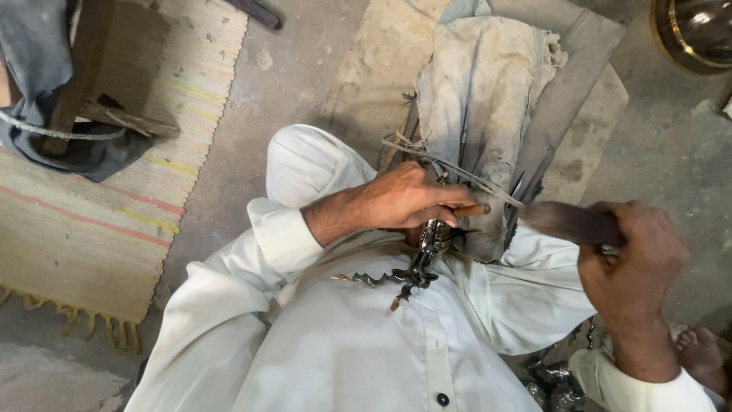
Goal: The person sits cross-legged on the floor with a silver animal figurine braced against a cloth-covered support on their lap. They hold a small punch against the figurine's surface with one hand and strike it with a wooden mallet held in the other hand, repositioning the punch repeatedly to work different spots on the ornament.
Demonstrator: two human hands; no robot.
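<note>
Dark, twisted metal is what I am working on: an ornate metal piece [415, 267] with curled, spiralling arms lies against my white shirt [358, 343], just below my left hand [404, 200]. That hand is closed over the top of the piece, fingers curled tight around it, and a short brown wooden handle [474, 209] sticks out from under my fingers towards the right. My right hand [633, 259] is wrapped in a firm fist around a dark, blurred tool [568, 223], held up beside the piece and pointing towards my left hand; I cannot tell what kind of tool it is from its smeared shape. Just beyond my left hand stands a post wrapped in worn grey cloth [480, 91], bound with thin sticks and string [457, 169] near its lower end, and the piece rests close against its base. Under the post lies a flat tan mat [381, 53] on the concrete floor [252, 99]. To the left spreads a striped woven rug [91, 214] with a fringe, carrying a wooden stool [99, 69] draped with a grey garment. More small dark metal parts [553, 381] lie by my right wrist, near a bare foot [698, 352]. A brass-rimmed round object [690, 34] sits at the top right corner.
</note>
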